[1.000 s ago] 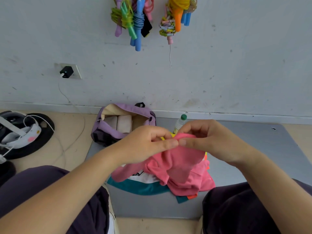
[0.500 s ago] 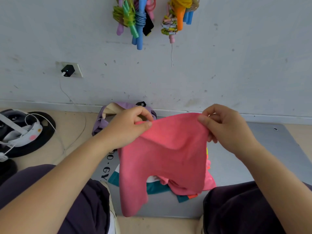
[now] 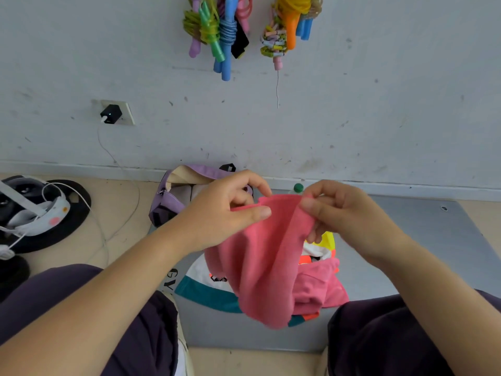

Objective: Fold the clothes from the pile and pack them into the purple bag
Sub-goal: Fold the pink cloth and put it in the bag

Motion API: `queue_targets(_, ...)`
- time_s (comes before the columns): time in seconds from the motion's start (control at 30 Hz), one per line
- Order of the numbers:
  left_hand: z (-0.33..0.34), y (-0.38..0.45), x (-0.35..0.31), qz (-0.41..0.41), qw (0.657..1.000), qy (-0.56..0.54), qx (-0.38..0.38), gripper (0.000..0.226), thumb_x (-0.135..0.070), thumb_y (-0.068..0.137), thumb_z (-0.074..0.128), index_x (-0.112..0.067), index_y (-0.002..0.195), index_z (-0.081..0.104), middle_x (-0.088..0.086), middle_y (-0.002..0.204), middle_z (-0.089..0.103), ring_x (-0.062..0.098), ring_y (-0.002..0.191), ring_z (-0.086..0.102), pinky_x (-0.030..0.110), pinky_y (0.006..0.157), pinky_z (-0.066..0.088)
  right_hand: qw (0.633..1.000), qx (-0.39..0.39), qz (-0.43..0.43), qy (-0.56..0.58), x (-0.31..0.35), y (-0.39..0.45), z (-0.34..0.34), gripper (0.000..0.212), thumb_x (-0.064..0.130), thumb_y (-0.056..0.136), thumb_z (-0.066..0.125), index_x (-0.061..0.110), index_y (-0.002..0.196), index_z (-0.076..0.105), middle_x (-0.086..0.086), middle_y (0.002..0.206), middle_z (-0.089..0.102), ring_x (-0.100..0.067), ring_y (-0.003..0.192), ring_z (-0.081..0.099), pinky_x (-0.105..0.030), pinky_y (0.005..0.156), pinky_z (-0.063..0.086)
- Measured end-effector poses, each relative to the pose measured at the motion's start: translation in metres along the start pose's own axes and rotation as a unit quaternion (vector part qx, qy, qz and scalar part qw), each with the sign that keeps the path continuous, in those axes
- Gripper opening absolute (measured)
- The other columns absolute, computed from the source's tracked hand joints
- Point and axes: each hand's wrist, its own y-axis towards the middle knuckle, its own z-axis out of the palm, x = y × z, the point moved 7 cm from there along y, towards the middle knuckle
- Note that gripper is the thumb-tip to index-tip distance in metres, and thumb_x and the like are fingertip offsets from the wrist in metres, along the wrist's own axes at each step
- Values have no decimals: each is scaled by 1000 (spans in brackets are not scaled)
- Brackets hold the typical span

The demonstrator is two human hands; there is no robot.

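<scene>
Pinching pink garment (image 3: 265, 267), left hand (image 3: 225, 213), right hand (image 3: 344, 213)

My forearms are bare to past the elbow, my left hand (image 3: 225, 213) and right hand (image 3: 349, 213) wear no rings or gloves, and dark purplish-black trousers (image 3: 379, 337) cover both legs.

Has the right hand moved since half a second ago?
Yes. The right hand, pinching the pink garment, has moved left toward the left hand, judged against the purple bag.
</scene>
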Motion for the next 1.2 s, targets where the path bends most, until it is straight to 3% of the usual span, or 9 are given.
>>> queue_targets(0.1,-5,0,-1,-1,1000,-9,-5,14,-24,92,64,-28,104,58,7,75,68,16,66,53,24,65,41,1000,2,-10,11,4,1,-13,7,7,92,60,5,99,61,-15,61,62,-24,49,60,-30,54,50)
queue_targets(0.2,9,-2,-6,8,999,-19,29,18,-11,96,61,-23,108,56,1,81,70,12,69,55,18,66,41,991,129,33,18,-5,-6,13,43,13,87,67,23,128,55,-14,61,58,-27,49,61,-32,56,51)
queue_targets(0.3,24,-3,-7,19,998,11,52,17,-10,95,62,-18,109,57,3,83,72,13,71,55,24,72,41,979,200,44,0,-14,-12,41,47,12,89,68,23,131,50,-16,63,59,-25,50,64,-31,54,52)
queue_targets(0.43,27,-1,-4,11,999,0,43,16,-15,93,66,-23,104,57,-2,84,74,9,68,51,23,69,40,986,155,36,-53,-15,-7,40,19,11,90,67,6,106,58,-30,67,62,-25,50,63,-31,54,51)
queue_targets(0.6,17,2,6,-16,1000,-3,5,16,-22,89,71,-22,99,59,-4,70,66,14,61,49,24,60,40,993,98,38,-61,-13,-3,26,14,8,90,65,-3,91,56,-28,69,67,-23,47,62,-30,51,52)
queue_targets(0.77,-10,3,18,-65,995,74,-17,12,-34,89,70,-23,87,67,5,55,48,12,52,36,28,54,28,995,-81,22,-55,-10,6,-28,7,3,91,62,-3,89,59,-19,54,63,-22,41,56,-31,47,48)
queue_targets(0.9,-27,2,22,-82,987,131,-43,17,-34,89,69,-20,79,69,10,64,66,11,56,50,40,59,43,977,-170,3,-127,-8,3,-56,11,2,91,62,2,102,62,-20,54,64,-27,44,54,-31,48,47)
queue_targets(1.07,-4,0,13,-43,996,77,-21,13,-30,90,69,-18,84,71,11,60,60,9,56,45,34,59,36,996,8,-22,-90,0,-5,1,47,6,90,65,27,131,52,-10,57,65,-20,47,60,-25,55,51)
queue_targets(1.2,19,0,5,-21,1000,18,15,19,-36,89,67,-18,88,71,21,63,56,17,58,41,30,58,31,992,84,13,-89,-7,-8,30,26,9,91,64,13,116,61,-16,61,64,-21,47,59,-29,54,49)
